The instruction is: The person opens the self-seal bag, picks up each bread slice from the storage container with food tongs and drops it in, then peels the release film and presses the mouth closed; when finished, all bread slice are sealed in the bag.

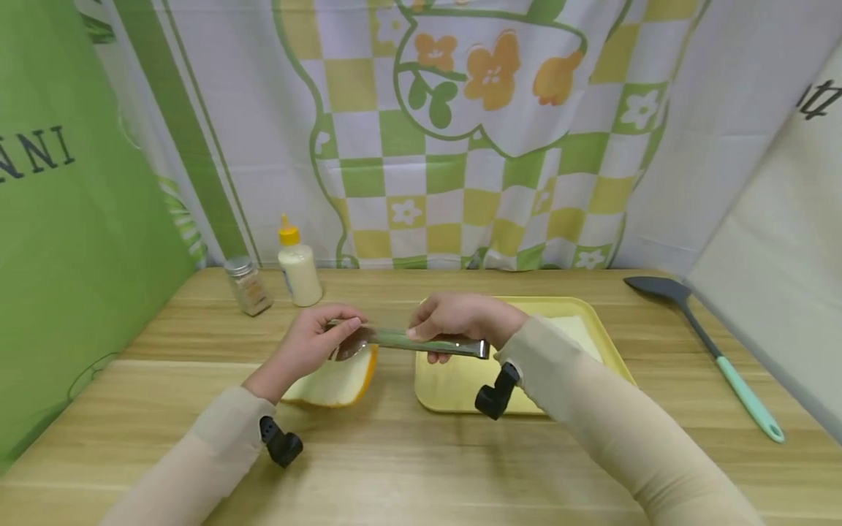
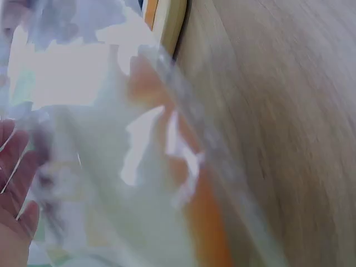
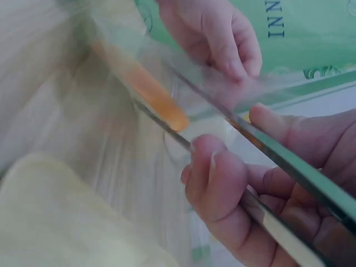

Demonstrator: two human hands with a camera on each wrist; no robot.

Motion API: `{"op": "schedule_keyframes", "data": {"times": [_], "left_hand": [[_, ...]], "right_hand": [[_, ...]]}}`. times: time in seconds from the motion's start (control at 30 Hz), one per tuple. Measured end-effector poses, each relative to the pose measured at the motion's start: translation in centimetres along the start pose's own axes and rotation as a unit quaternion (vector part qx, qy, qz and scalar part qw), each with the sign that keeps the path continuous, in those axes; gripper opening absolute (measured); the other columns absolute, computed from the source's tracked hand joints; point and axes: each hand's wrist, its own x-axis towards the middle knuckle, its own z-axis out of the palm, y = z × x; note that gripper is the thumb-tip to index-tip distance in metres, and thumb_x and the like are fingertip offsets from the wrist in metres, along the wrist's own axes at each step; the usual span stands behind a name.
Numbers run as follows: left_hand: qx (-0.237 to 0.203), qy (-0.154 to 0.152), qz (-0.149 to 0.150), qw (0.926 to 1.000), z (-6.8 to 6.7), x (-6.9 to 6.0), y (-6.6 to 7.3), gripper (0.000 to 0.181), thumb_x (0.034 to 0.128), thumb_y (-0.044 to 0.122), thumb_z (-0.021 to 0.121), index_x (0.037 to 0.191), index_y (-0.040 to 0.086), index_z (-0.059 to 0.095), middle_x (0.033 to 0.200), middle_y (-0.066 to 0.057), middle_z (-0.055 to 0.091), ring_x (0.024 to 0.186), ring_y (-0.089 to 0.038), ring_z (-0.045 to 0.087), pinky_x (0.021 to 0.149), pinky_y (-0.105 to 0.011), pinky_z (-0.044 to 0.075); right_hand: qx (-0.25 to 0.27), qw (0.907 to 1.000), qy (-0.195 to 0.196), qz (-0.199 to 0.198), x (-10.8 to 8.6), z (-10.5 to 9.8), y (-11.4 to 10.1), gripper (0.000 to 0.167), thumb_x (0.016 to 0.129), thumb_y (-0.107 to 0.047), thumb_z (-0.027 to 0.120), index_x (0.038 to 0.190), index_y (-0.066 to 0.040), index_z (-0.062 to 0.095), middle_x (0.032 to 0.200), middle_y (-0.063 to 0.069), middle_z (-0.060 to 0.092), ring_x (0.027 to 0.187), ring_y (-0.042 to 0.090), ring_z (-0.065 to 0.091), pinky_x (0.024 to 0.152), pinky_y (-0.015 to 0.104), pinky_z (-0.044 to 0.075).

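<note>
The right hand (image 1: pixel 454 321) grips slim, shiny metal tongs (image 1: pixel 395 338), their arms slightly parted, while the left hand (image 1: pixel 319 340) pinches a clear, glossy plastic bag (image 2: pixel 192 111). White bread with an orange crust (image 1: pixel 332 383) shows through the film, left of the shallow yellow tray (image 1: pixel 454 394); whether the tips touch it is unclear. Loose film could snag the tongs, and too hard a squeeze might tear the soft bread.

Lettering: I am reading dark letters NNI (image 1: pixel 37 154) on the green cloth (image 1: pixel 85 270) at my left; dark characters (image 1: pixel 818 99) on the right-hand white cloth (image 1: pixel 783 212) are showing partly, illegible.
</note>
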Motion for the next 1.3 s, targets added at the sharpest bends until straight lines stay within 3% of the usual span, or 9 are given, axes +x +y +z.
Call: {"op": "schedule_keyframes", "data": {"times": [0.1,0.2,0.37,0.53,0.73,1.0,1.17,1.3], "left_hand": [[0.049,0.029,0.007,0.9984,-0.2,-0.1,-0.2,0.018,0.0928,0.012,0.056,0.101,0.001,0.068,0.103,-0.014,0.067,0.093,-0.022,0.062,0.083,-0.038,0.049],[0.049,0.040,0.004,0.9980,-0.3,-0.4,-0.4,0.018,0.0926,0.010,0.056,0.101,0.001,0.068,0.106,-0.015,0.066,0.104,-0.029,0.059,0.093,-0.047,0.043],[0.043,0.038,0.017,0.9982,0.0,-0.5,-0.6,0.018,0.0919,0.008,0.056,0.100,-0.003,0.067,0.105,-0.017,0.066,0.102,-0.032,0.060,0.092,-0.049,0.044],[0.044,0.040,0.011,0.9982,0.5,-0.5,-0.6,0.018,0.0918,0.009,0.056,0.100,-0.003,0.067,0.106,-0.017,0.066,0.104,-0.032,0.060,0.093,-0.048,0.044],[0.051,0.063,0.013,0.9967,1.1,-0.6,-0.8,0.016,0.0908,0.010,0.058,0.098,0.000,0.069,0.102,-0.014,0.069,0.102,-0.030,0.062,0.092,-0.046,0.045],[0.053,0.019,0.013,0.9983,2.1,-0.5,-1.4,0.018,0.0932,0.010,0.054,0.099,0.000,0.068,0.100,-0.011,0.069,0.100,-0.026,0.061,0.088,-0.040,0.048],[-0.006,-0.002,0.006,1.0000,2.4,-0.3,-1.7,0.019,0.0960,0.008,0.048,0.098,-0.002,0.064,0.096,-0.013,0.067,0.093,-0.019,0.061,0.084,-0.029,0.049],[-0.069,-0.050,0.047,0.9953,2.7,-0.3,-1.5,0.019,0.0965,0.005,0.045,0.096,-0.004,0.062,0.094,-0.018,0.066,0.086,-0.017,0.063,0.079,-0.030,0.052]], "right_hand": [[-0.003,0.9999,0.008,0.010,-0.3,-0.5,0.8,0.022,0.094,-0.011,0.052,0.105,0.007,0.058,0.065,0.006,0.055,0.052,0.012,0.055,0.053,0.023,0.049],[0.012,0.9998,0.013,0.011,-0.7,-0.9,2.4,0.024,0.094,-0.012,0.053,0.107,0.007,0.058,0.067,0.007,0.057,0.054,0.013,0.056,0.053,0.024,0.049],[0.055,0.9983,-0.001,-0.018,-2.2,-0.9,5.8,0.027,0.094,-0.012,0.052,0.108,0.011,0.056,0.069,0.005,0.057,0.057,0.011,0.057,0.054,0.022,0.048],[0.109,0.9931,-0.014,-0.040,-4.0,-0.5,9.0,0.030,0.093,-0.012,0.052,0.110,0.013,0.053,0.074,0.006,0.058,0.060,0.011,0.059,0.054,0.021,0.049],[0.147,0.9878,0.015,-0.047,-4.6,0.9,10.7,0.028,0.092,-0.009,0.055,0.109,0.013,0.053,0.074,0.008,0.059,0.057,0.010,0.059,0.051,0.020,0.048],[0.167,0.9819,0.026,-0.085,-4.6,0.4,10.9,0.023,0.092,-0.006,0.053,0.106,0.012,0.053,0.076,0.006,0.058,0.056,0.009,0.057,0.050,0.020,0.048],[0.152,0.9848,-0.003,-0.084,-4.0,-0.6,10.0,0.021,0.092,-0.006,0.053,0.106,0.010,0.056,0.073,0.006,0.060,0.054,0.009,0.057,0.049,0.020,0.048],[0.133,0.9877,-0.003,-0.082,-3.1,-1.1,9.4,0.022,0.092,-0.006,0.053,0.105,0.011,0.056,0.070,0.005,0.060,0.053,0.009,0.056,0.049,0.020,0.046]]}}
